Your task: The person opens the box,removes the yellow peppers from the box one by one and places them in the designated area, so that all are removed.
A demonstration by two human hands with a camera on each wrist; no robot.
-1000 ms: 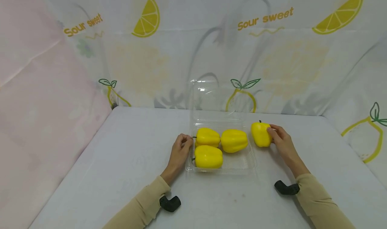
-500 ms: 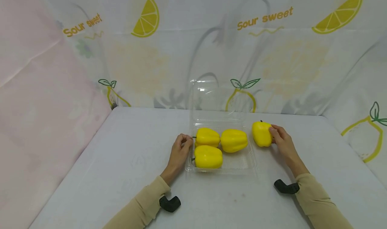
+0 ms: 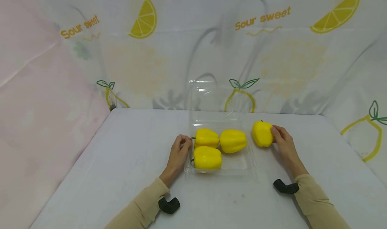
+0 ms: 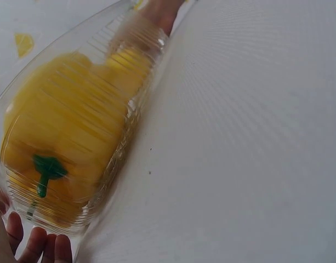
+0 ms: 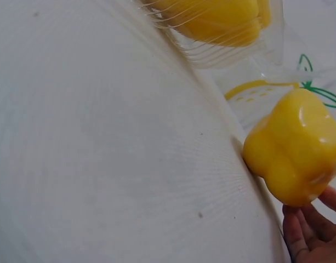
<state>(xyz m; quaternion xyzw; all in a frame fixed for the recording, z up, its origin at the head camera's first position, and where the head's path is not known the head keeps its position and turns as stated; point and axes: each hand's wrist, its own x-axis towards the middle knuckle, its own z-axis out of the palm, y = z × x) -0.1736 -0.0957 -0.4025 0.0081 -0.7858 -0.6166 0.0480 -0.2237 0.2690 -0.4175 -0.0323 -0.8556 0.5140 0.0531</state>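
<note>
A clear plastic clamshell container (image 3: 237,162) lies with its lid up at the back. It holds several yellow bell peppers: one (image 3: 233,141) at the right, another (image 3: 207,157) at the front left, and one (image 3: 207,138) behind that with its green stem to the left. My left hand (image 3: 178,151) pinches the container's left rim, its fingertips right beside the stem. In the left wrist view the container wall (image 4: 115,159) covers the peppers. To the right of the container, my right hand (image 3: 283,142) grips a separate yellow bell pepper (image 3: 261,134), stem pointing away; the right wrist view shows its lobed bottom.
A white tabletop (image 3: 136,148) spreads under everything. Behind it hangs a curtain (image 3: 169,54) printed with lemons, and a pinkish sheet (image 3: 45,104) closes off the left side. The container's upright lid (image 3: 211,103) stands close to the back curtain.
The bell pepper in my right hand has shifted slightly to the right and tipped a little away. My left hand stays at the container's rim. The head view has drifted slightly.
</note>
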